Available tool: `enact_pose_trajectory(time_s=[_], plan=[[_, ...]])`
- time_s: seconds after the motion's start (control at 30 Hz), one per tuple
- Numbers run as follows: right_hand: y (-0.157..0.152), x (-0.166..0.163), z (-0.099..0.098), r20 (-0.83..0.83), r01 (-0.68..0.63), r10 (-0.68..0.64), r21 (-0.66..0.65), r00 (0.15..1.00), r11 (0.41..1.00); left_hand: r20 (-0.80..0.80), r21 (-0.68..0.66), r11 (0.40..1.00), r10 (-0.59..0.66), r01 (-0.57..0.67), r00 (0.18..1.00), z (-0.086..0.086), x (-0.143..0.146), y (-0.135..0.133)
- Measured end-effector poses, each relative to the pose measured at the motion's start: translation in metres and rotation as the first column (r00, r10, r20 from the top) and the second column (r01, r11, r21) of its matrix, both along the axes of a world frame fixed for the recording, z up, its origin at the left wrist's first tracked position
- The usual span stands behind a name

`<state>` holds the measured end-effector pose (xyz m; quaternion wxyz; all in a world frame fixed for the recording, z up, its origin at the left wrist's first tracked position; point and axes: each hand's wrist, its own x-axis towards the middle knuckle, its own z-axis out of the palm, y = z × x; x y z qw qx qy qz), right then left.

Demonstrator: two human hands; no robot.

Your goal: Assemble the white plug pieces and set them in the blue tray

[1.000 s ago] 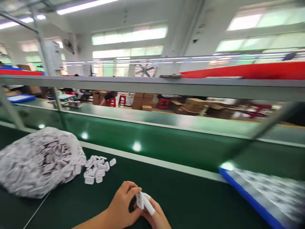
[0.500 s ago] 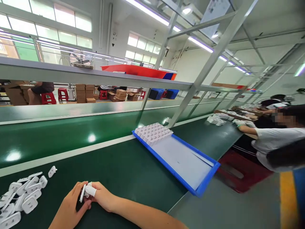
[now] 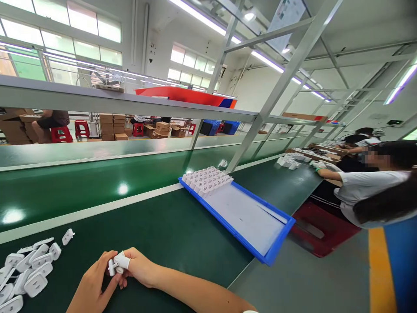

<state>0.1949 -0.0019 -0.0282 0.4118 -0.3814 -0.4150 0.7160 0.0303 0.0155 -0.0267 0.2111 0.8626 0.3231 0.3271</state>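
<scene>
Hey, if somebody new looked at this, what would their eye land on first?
Probably the big blue-rimmed tray at the middle of the picture, with rows of white blocks packed at its far end. Next, the left hand and right hand at the lower left, meeting around a small white piece. Loose white pieces lie scattered on the dark green bench left of them.

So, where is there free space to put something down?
Bare tabletop lies between the right hand and the blue tray, whose near end is mostly bare too. Crowded: the table's left, with white pieces, and the tray's far end, with white blocks.
</scene>
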Motion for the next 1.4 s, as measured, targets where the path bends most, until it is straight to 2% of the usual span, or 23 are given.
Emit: enact_pose_trajectory(time_s=[0.2, 0.33, 0.63, 0.9, 1.2, 1.4], plan=[[0.000, 0.000, -0.001, 0.036, -0.002, 0.001, 0.008, 0.999, 1.000, -0.019, 0.000, 1.000, -0.023, 0.023, 1.000, -0.002, 0.000, 0.000], [-0.002, 0.001, 0.003, 0.037, -0.011, 0.011, 0.009, 0.999, 1.000, -0.005, 0.011, 1.000, 0.011, -0.011, 1.000, -0.002, -0.001, -0.002], [-0.004, 0.001, 0.010, -0.009, -0.027, 0.027, 0.008, 1.000, 1.000, -0.054, -0.052, 0.998, 0.018, -0.021, 0.998, -0.001, 0.000, -0.004], [0.000, 0.001, 0.000, -0.085, -0.018, 0.019, 0.020, 0.996, 1.000, -0.055, -0.052, 0.998, 0.030, -0.033, 0.998, -0.003, -0.001, -0.004], [-0.001, 0.002, 0.006, -0.008, -0.036, 0.036, 0.020, 0.999, 0.999, -0.025, -0.020, 1.000, 0.014, -0.014, 1.000, -0.001, -0.002, -0.004], [-0.001, 0.001, 0.010, 0.023, -0.043, 0.043, 0.008, 0.999, 0.999, -0.057, -0.009, 1.000, -0.014, 0.014, 0.998, -0.007, -0.003, -0.002]])
